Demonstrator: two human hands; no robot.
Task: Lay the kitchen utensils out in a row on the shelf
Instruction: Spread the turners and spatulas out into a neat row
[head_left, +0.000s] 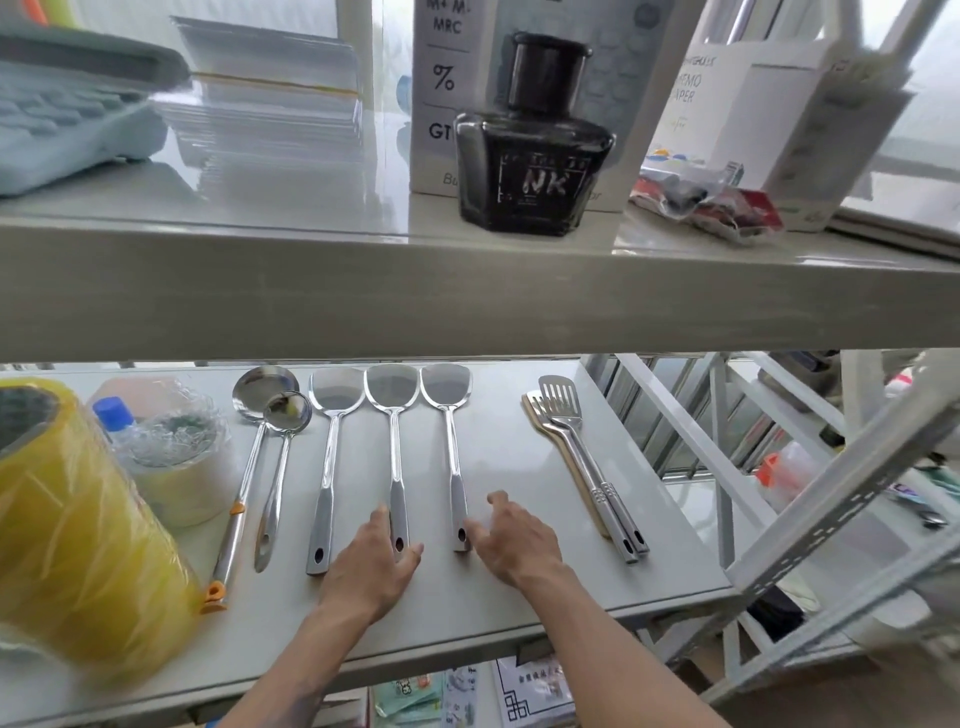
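On the shelf (498, 457) three steel spatulas (393, 452) lie side by side, with two ladles (270, 441) at their left and a slotted turner pair (582, 457) apart at the right. The left hand (371, 564) rests at the middle spatula's handle end — fingers spread. The right hand (514, 540) touches, it seems, the third handle, fingers loose.
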